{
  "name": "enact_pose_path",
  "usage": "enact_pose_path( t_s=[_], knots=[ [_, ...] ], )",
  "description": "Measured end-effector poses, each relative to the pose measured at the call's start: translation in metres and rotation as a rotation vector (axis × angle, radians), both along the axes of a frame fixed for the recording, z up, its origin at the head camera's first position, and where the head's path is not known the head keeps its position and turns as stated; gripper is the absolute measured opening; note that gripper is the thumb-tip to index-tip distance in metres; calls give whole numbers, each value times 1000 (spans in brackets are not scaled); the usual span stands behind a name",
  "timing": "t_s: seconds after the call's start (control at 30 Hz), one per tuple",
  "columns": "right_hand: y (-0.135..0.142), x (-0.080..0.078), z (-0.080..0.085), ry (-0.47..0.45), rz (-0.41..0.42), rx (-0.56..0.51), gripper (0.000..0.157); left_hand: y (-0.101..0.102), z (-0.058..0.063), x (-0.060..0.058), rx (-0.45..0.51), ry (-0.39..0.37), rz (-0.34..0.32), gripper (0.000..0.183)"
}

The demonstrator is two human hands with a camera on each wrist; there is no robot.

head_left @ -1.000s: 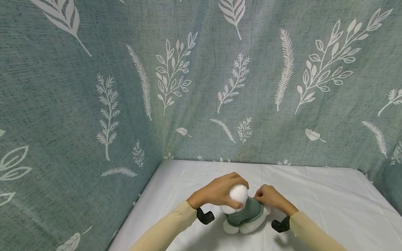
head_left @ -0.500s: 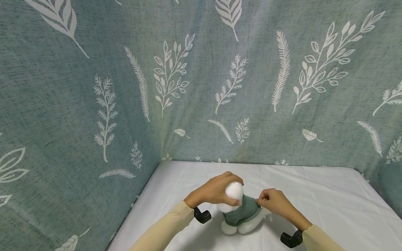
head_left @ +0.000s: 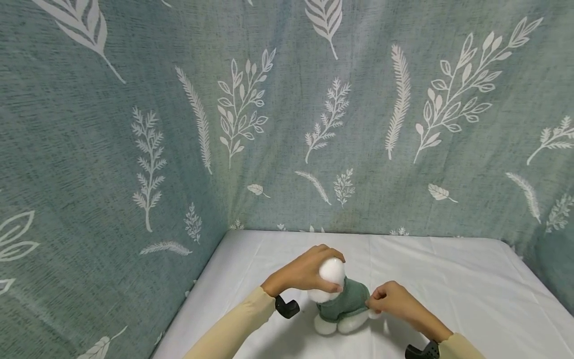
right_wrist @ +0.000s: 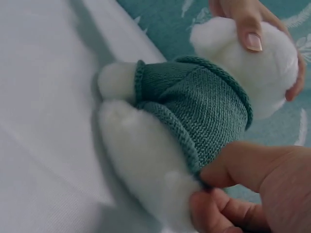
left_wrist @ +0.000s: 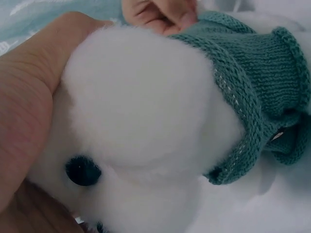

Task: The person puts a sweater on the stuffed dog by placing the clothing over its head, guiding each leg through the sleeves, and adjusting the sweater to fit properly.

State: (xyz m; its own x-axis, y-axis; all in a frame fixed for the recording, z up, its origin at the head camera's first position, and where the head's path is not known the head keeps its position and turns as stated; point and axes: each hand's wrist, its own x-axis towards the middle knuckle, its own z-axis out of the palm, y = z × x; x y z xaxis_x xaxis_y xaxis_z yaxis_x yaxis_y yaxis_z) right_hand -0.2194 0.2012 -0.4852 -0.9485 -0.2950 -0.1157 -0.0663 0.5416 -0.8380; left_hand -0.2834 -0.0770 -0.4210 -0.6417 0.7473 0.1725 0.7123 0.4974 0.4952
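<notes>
A white plush toy [head_left: 354, 325] with a dark round eye [left_wrist: 83, 171] is on the white cloth, wearing a green knitted sweater [head_left: 352, 298]. My left hand [head_left: 309, 271] grips the toy's head [right_wrist: 245, 63], fingers over the far side and thumb on the near side. With thumb and fingertips, my right hand [head_left: 394, 301] pinches the sweater's rolled hem at the toy's rear, as the right wrist view shows. A white foreleg [right_wrist: 118, 81] pokes out of one sleeve. The toy's face is partly hidden under my left hand.
White cloth [head_left: 448, 279] covers the table surface, slightly creased. Green fabric with white leaf prints [head_left: 287, 124] hangs behind and along the left side. A black wrist camera [head_left: 287, 307] sits on the left wrist, and another [head_left: 422, 350] on the right.
My right hand has moved right and toward me along the sweater's back, drawing the hem down over the toy's rear. My left hand still holds the head, shifted slightly left in view.
</notes>
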Motion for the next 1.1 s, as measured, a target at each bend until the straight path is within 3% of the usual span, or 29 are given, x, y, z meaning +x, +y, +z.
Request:
enact_pose_path(
  t_s=[0.27,0.4,0.57,0.7,1.1],
  knots=[
    [7,9,-8,8,26,30,10,-5,-2,-2,17,0,0,55],
    [-2,13,-7,8,-26,44,24,-5,0,-1,14,15,9,56],
    [-15,17,-9,-76,-62,-43,39,-3,3,0,5,15,6,55],
    [-20,20,-13,-92,-73,-91,36,-2,3,-1,-1,18,-4,55],
    [-13,23,-19,-86,-16,-22,31,-3,2,-1,8,9,-22,56]
  ],
)
